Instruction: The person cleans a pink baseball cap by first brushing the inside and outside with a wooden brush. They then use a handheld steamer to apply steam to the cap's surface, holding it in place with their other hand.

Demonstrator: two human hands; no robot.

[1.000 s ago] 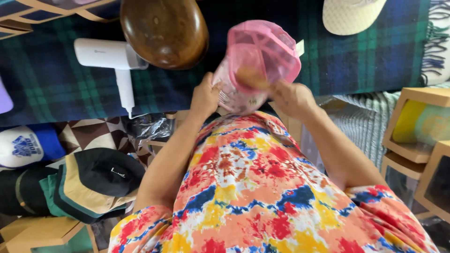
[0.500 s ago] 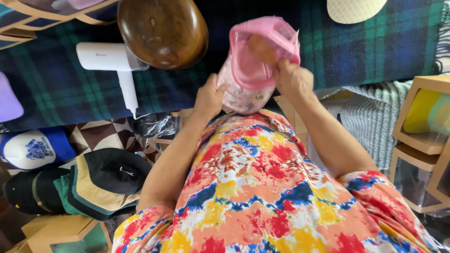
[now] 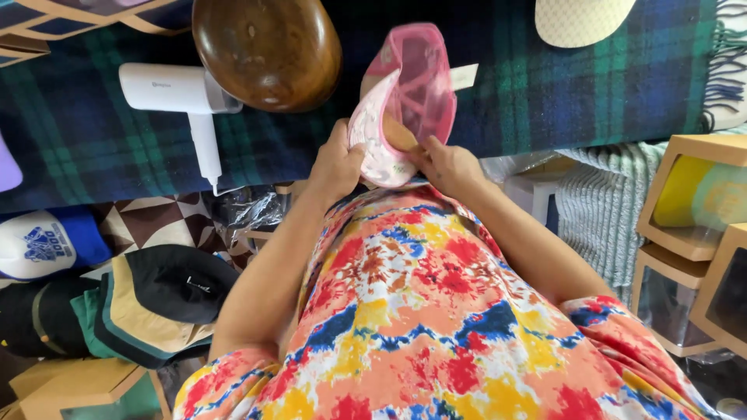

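A pink mesh-backed cap [image 3: 408, 93] with a pale patterned front is held up over the plaid blanket [image 3: 560, 85], a small paper tag [image 3: 464, 76] hanging off it. My left hand [image 3: 336, 163] grips its front edge from the left. From the right, my right hand [image 3: 445, 165] pinches the lower rim, fingers reaching inside. Both arms rise from my bright tie-dye shirt [image 3: 420, 311] at the bottom of the view.
A round brown wooden hat form [image 3: 268, 48] and a white handheld steamer [image 3: 183, 97] lie on the blanket. A cream cap [image 3: 583, 19] sits top right. Stacked caps [image 3: 148, 303] and a blue-white cap [image 3: 47, 243] lie at left. Wooden display boxes [image 3: 692, 225] stand at right.
The cap has been turned and lowered toward my body; its mesh back now faces up and away. Both hands shifted down to its lower edge.
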